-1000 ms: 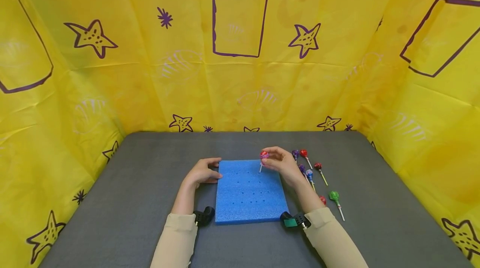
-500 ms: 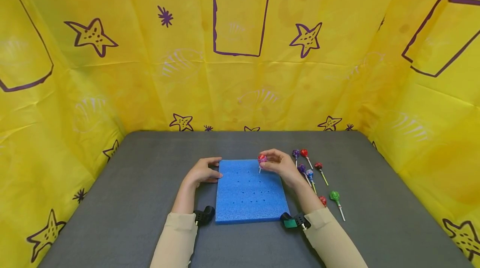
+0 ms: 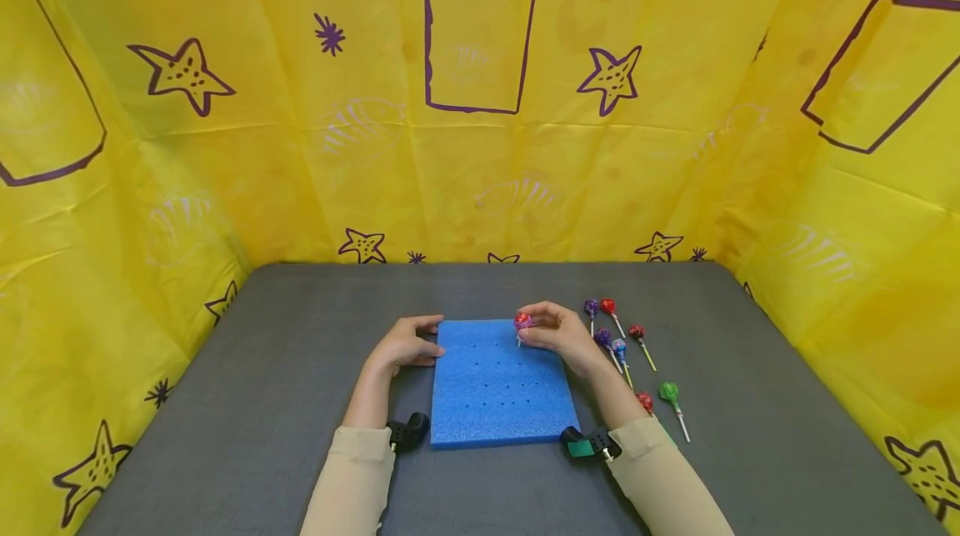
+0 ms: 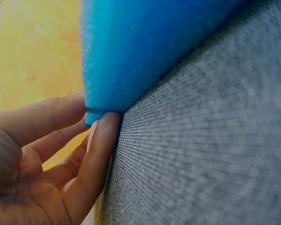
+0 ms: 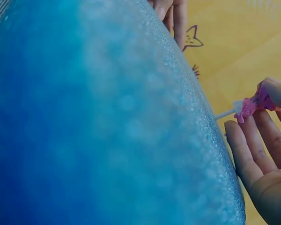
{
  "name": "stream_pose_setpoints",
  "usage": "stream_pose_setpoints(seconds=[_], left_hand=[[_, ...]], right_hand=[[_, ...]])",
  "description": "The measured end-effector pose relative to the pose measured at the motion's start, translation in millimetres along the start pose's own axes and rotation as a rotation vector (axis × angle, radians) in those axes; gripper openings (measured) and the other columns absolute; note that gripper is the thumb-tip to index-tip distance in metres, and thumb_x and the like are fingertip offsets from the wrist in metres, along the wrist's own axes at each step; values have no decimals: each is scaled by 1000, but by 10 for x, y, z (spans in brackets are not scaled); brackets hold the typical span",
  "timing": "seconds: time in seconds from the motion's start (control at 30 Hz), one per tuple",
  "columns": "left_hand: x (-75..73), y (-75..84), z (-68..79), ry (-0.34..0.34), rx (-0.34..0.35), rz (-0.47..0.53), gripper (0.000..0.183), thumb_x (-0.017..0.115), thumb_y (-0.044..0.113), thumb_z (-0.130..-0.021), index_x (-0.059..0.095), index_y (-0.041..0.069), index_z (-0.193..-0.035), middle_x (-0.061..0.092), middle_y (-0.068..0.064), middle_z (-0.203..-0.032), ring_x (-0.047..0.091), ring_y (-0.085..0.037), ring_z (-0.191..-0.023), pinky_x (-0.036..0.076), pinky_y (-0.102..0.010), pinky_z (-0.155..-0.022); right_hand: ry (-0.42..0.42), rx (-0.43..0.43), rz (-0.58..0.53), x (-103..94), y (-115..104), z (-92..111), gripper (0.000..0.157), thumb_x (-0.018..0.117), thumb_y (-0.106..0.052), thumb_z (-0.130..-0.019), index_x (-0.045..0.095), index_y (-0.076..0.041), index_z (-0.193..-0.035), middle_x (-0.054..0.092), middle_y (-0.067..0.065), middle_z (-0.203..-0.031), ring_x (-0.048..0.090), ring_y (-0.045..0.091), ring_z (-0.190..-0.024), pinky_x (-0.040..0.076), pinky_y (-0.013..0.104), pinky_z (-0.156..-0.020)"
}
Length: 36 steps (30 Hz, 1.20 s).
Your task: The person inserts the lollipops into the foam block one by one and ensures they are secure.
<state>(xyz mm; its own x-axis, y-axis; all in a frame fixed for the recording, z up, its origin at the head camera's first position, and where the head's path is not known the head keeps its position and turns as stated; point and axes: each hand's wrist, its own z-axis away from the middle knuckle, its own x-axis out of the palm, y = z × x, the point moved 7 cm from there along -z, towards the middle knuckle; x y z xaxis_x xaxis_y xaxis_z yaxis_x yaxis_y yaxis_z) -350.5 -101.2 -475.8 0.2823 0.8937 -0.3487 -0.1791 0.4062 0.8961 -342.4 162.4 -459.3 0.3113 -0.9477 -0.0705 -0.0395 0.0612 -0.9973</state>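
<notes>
A lollipop (image 3: 523, 321) in a red and pink wrapper stands stick-down over the back right part of a blue foam board (image 3: 487, 419) dotted with small holes. My right hand (image 3: 561, 338) pinches its head between thumb and fingers. From the right wrist, the lollipop's white stick (image 5: 227, 113) meets the board's surface. At the board's back left, my left hand (image 3: 403, 344) touches the edge with thumb and index finger extended. Close up in the left wrist view, the thumb (image 4: 103, 140) presses the foam's side just above the table.
Right of the board lie several loose lollipops, among them a green one (image 3: 668, 392), a red one (image 3: 607, 305), a purple one (image 3: 591, 307) and a blue one (image 3: 619, 346). Yellow patterned cloth (image 3: 480, 186) walls the grey table (image 3: 300, 369) at the back and sides.
My right hand has shifted slightly left and down with the lollipop, and less of its stick shows above the board. The left hand has stayed at the board's edge.
</notes>
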Motion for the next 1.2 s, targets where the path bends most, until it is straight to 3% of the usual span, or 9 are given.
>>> stream_pose_setpoints(seconds=[0.47,0.87,1.2], left_hand=[[4,8,9,-15,6,13,66,71,-3,-84,49,7,-145,51,-22,-135,65,-16,-86,64,-34,-79],[6,2,5,-14,13,9,67,72,-3,-84,48,7,-146,51,-21,-135,65,-17,-88,63,-34,-79],[12,-1,17,-5,0,11,66,71,-4,-84,49,7,-146,50,-21,-137,64,-20,-95,63,-34,-81]], right_hand=[[-15,-17,26,-27,-31,24,46,69,-8,-91,53,-1,-134,60,29,-131,71,9,-96,61,27,-88],[-1,-1,115,-97,-71,71,45,69,-13,-92,55,-1,-133,60,26,-133,67,27,-115,60,29,-91],[79,-27,184,-384,-255,145,49,69,-14,-92,53,5,-134,58,29,-134,68,18,-110,60,34,-94]])
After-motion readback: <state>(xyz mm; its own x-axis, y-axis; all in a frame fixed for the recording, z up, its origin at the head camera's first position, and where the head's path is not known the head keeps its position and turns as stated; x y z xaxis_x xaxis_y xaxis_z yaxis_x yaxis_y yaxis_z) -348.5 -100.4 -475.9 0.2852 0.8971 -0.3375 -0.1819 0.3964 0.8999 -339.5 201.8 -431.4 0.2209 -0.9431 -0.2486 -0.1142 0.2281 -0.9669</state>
